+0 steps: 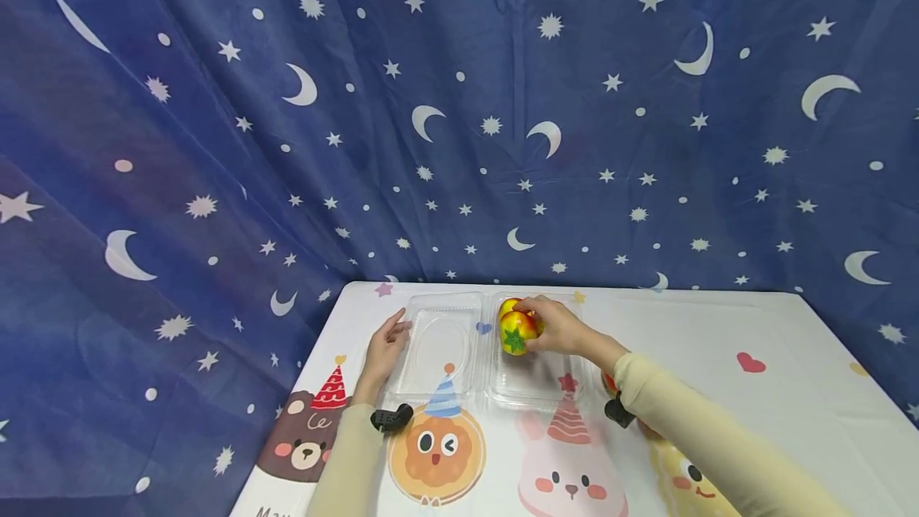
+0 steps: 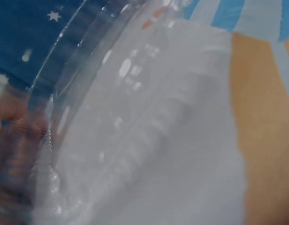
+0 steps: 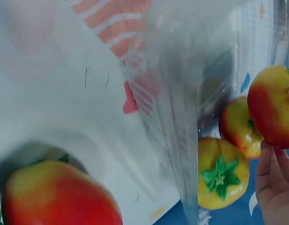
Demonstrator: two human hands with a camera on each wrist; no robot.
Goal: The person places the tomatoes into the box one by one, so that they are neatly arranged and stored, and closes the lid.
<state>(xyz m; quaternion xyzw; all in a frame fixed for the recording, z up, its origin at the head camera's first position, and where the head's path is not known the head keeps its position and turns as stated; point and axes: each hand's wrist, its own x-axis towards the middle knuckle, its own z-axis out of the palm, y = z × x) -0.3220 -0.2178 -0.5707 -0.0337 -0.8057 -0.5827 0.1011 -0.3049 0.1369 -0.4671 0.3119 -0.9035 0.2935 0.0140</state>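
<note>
My right hand [image 1: 560, 328] grips a red-and-yellow persimmon [image 1: 517, 333] with a green leafy top, over the right half of a clear plastic clamshell box [image 1: 527, 389]. In the right wrist view, fingertips press on the held persimmon [image 3: 272, 108]. Just beyond it, two more persimmons sit in the box, a yellow one [image 3: 219, 180] with its green top facing the camera and a redder one [image 3: 236, 124]. My left hand [image 1: 385, 348] touches the outer left edge of the bare left half [image 1: 439, 357], fingers loosely extended. Through the plastic, the left wrist view shows its blurred fingers [image 2: 15, 126].
Another red-and-yellow fruit [image 3: 60, 194] lies on the table right of the box, mostly hidden under my right forearm in the head view. A white cloth with cartoon prints [image 1: 718, 341] covers the table. Behind and left hangs a blue star-and-moon curtain [image 1: 459, 166].
</note>
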